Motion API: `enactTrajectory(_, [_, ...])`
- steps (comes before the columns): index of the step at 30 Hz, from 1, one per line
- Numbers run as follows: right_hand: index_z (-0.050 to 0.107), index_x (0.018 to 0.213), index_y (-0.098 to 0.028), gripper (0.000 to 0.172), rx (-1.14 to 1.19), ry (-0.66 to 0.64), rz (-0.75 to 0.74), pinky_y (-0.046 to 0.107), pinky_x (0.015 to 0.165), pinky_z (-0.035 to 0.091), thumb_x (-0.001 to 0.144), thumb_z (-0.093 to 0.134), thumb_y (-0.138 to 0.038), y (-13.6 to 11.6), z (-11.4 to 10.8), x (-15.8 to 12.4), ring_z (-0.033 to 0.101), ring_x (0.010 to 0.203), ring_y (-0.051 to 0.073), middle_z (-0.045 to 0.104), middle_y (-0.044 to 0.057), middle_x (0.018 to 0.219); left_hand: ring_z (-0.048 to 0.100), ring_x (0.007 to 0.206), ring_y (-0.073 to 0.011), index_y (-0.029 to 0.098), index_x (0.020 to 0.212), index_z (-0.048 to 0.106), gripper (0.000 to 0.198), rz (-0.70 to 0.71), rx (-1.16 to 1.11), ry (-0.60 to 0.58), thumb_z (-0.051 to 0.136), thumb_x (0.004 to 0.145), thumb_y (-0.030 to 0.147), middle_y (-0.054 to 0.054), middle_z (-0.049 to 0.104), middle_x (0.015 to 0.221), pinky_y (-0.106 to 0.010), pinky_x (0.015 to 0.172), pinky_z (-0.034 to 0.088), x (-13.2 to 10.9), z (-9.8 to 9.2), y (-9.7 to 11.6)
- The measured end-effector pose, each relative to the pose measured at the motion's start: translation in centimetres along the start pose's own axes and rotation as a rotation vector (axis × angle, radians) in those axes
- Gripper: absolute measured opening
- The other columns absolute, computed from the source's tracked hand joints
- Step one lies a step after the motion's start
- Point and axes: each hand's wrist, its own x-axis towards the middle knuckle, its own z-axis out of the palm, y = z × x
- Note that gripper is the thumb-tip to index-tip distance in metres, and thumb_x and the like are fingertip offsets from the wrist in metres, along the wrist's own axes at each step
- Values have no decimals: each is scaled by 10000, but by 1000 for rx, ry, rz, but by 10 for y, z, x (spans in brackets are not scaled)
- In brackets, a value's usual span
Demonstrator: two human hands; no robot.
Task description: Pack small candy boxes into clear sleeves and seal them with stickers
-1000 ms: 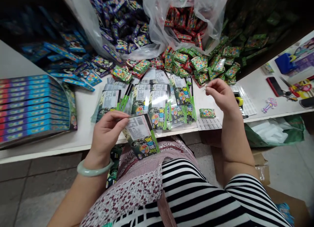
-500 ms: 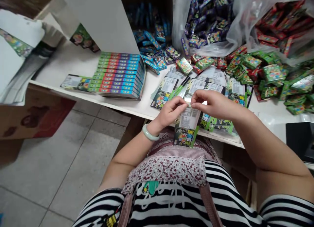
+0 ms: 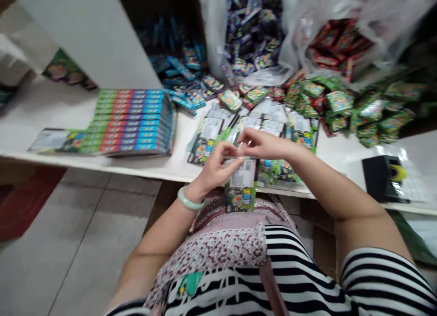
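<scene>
A printed black-and-green plastic packet (image 3: 239,197) with a pale label panel hangs in front of my apron. My left hand (image 3: 218,165), with a pale bangle at its wrist, pinches the packet's upper edge between thumb and fingers. At the same top edge, the fingertips of my right hand (image 3: 261,144) are closed on a shiny, clear-looking part of the packet; blur hides the exact grip. Similar flat packets (image 3: 207,138) lie overlapping on the white table just behind my hands, and more lie under my right forearm.
Stacked small boxes (image 3: 126,120) in coloured rows stand at left. Loose blue boxes (image 3: 180,70), green boxes (image 3: 337,102) and a few red ones lie along the back. Clear bags hold purple boxes (image 3: 252,33) and red boxes (image 3: 341,43). A black object (image 3: 378,177) sits at right.
The view has swung to the right, so the table's things appear further left. Both hands stay at the packet's top edge; the packet now hangs straighter, and my left fingers are more curled.
</scene>
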Motion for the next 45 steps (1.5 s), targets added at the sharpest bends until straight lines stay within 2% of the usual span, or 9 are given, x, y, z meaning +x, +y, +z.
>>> enactTrajectory(5, [663,867,-206,65,117,63,151,251,581,494,810,632,-198,38,-23,-4,583,644,136,630,-39,702,676,894,-159,218,1037,670,205,-62,37,-182,710,840,259,-31,712,986,-282,800,565,9,-19,1])
enactTrajectory(12, [630,1172,-125,345,-436,1185,424,513,1090,379,879,580,-299,149,-163,-69,523,1227,327,612,212,1290,628,815,-148,242,928,650,282,-417,-170,589,718,654,262,24,685,932,-262,680,528,24,-45,-24])
enactTrajectory(17, [669,1085,-115,398,-556,1171,653,526,1045,401,771,720,-354,189,-199,-71,542,1183,368,641,231,1227,604,768,-141,257,1034,582,431,-606,-260,562,780,659,336,10,646,916,-234,588,484,26,-23,-32])
enactTrajectory(23, [621,964,-165,316,19,1278,378,380,850,495,701,700,-321,189,-190,-71,611,902,227,694,90,964,671,908,-197,241,1157,502,639,-623,-122,413,824,641,438,-29,651,968,-301,719,561,1,-25,-57])
enactTrajectory(30, [616,924,-219,487,391,896,59,300,636,470,588,775,-533,153,-116,-79,551,702,143,638,-8,813,598,711,-171,177,1319,514,722,-570,356,114,725,731,540,-55,612,986,-381,732,569,-21,-54,-66])
enactTrajectory(34, [611,932,-225,407,260,758,10,322,652,519,662,769,-487,128,-80,-73,590,727,160,658,-4,884,635,1053,-282,197,1352,528,632,-363,571,14,669,832,527,-138,585,1248,-501,986,534,-14,-54,-51])
enactTrajectory(38, [644,939,-235,203,-93,757,-93,434,833,555,766,659,-340,123,-64,-63,650,908,237,681,50,981,357,1479,-380,215,1506,384,835,-163,610,-354,736,818,531,-175,421,1559,-580,1231,285,8,-39,-44])
enactTrajectory(41, [699,922,-252,231,-403,715,-169,531,1060,464,762,552,-174,136,-60,-60,595,1199,291,667,95,1165,129,1568,-429,213,1586,245,1037,-183,672,-553,800,767,523,-194,237,1672,-651,1251,136,22,-26,-50])
enactTrajectory(45, [751,1009,-281,374,-539,605,-116,609,1153,372,793,494,-116,156,-57,-75,475,1390,317,628,87,1342,189,1551,-433,215,1589,244,1027,-168,688,-599,798,773,500,-198,297,1645,-665,1242,144,28,-20,-62])
